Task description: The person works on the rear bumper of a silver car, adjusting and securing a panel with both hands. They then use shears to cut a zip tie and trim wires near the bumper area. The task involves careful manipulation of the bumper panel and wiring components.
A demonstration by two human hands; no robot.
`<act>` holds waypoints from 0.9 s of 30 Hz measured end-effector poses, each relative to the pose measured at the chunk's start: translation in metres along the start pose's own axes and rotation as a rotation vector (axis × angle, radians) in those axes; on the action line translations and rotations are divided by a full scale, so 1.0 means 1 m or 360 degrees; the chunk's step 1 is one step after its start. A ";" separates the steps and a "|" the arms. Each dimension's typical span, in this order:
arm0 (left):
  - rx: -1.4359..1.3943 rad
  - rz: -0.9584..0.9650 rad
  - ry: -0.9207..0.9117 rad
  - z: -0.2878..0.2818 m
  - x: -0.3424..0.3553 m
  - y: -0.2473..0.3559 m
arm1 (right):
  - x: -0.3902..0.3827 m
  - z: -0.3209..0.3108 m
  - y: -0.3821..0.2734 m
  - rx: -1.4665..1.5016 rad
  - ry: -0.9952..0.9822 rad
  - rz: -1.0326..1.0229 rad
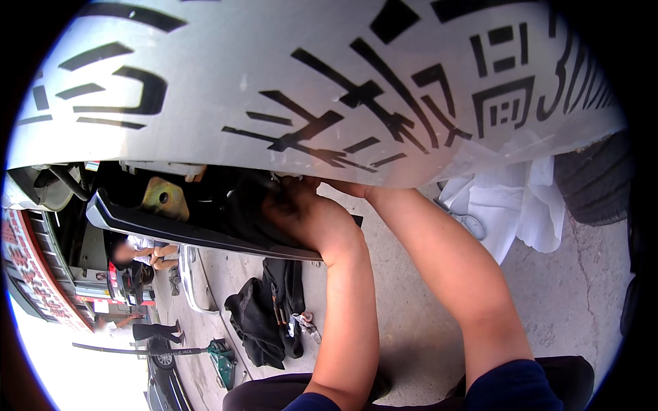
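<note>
A silver vehicle panel (205, 61) with large black lettering fills the upper part of the head view. Under its lower edge runs a dark cavity, bounded below by a long black trim piece (205, 233). My left hand (291, 214) reaches into that cavity, its wrist bent over the end of the trim. Shadow and the vehicle parts hide its fingers. Close beside it, my right hand (351, 189) reaches up under the panel's edge, with its fingers mostly out of sight. What either hand touches in there does not show. A yellowish metal bracket (165, 198) with a hole sits left of my hands.
At right, white sheets (510, 205) and a grey cable (471, 226) lie by a black tyre (596, 179). Black clothing (264, 315) and a green floor jack (221, 363) rest on the concrete at lower left. Farther off are a seated person (144, 252), a walking person (154, 331) and a dark car (164, 380).
</note>
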State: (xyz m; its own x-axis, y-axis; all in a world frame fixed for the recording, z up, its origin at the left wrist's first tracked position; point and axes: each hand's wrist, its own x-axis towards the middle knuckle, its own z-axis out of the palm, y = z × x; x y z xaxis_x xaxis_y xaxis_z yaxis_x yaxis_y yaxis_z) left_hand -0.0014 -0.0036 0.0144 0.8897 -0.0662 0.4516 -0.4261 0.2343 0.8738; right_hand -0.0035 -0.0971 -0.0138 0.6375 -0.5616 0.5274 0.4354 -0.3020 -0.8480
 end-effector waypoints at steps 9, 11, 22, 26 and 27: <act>0.0114 -0.0256 0.0002 -0.006 -0.002 0.000 | -0.011 -0.023 0.004 -0.0094 0.0098 -0.0075; 0.0190 -0.0303 0.0029 -0.007 -0.002 -0.001 | -0.015 -0.027 0.004 -0.0118 0.0111 -0.0105; 0.0342 -0.0039 0.0055 -0.017 0.004 -0.023 | -0.019 -0.016 -0.030 -0.0584 -0.0153 -0.0125; 0.0254 -0.0113 0.0044 -0.015 0.004 -0.022 | -0.015 -0.008 -0.021 -0.0357 -0.0269 -0.0051; 0.0271 -0.0133 0.0035 -0.016 0.004 -0.023 | -0.015 -0.010 -0.019 -0.0442 -0.0282 -0.0082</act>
State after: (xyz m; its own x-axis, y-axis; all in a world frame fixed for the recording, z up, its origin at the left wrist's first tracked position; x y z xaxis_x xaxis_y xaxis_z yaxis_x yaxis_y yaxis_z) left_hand 0.0144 0.0060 -0.0069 0.9259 -0.0569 0.3736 -0.3702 0.0614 0.9269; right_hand -0.0277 -0.0902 -0.0062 0.7306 -0.4046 0.5500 0.2956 -0.5388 -0.7889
